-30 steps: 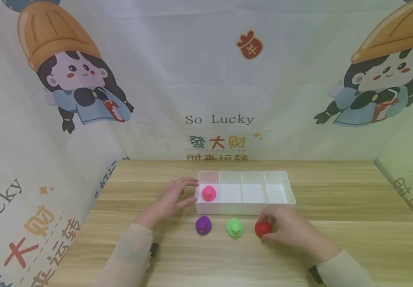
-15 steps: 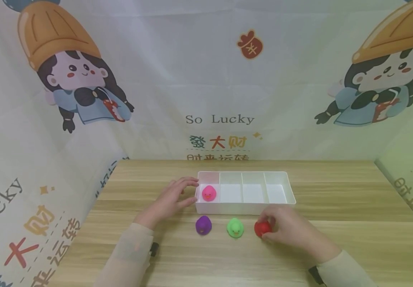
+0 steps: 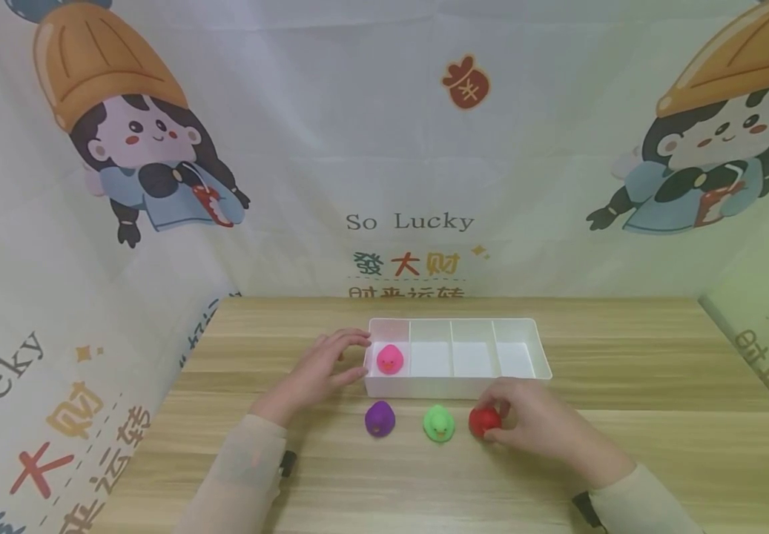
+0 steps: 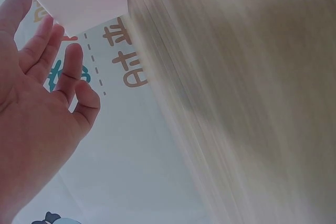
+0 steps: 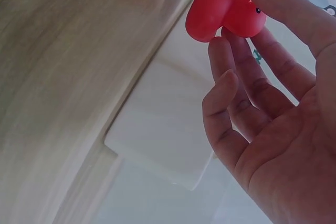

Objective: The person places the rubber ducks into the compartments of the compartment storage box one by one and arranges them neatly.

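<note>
My right hand [image 3: 536,421] pinches a red rubber duck [image 5: 226,8] between thumb and fingertips, in front of the right half of the white box. At the left end of that divided white box [image 3: 454,388], my left hand [image 3: 320,372] touches the wall with fingers spread and lightly bent; the left wrist view has its fingertips right at the box's corner [image 4: 84,3]. A pink duck [image 3: 390,360] sits in the leftmost compartment. In front of the box, a purple duck [image 3: 380,420] and a green duck [image 3: 439,423] stand on the table, left of the red one.
The box has several compartments in a row, parted by thin dividers. Under everything lies a wood-grain table [image 3: 631,356]. A printed white cloth [image 3: 524,170] hangs behind the table and along both sides.
The red duck has shifted slightly left and back with my right hand, toward the green duck. My left hand stays at the box's end.
</note>
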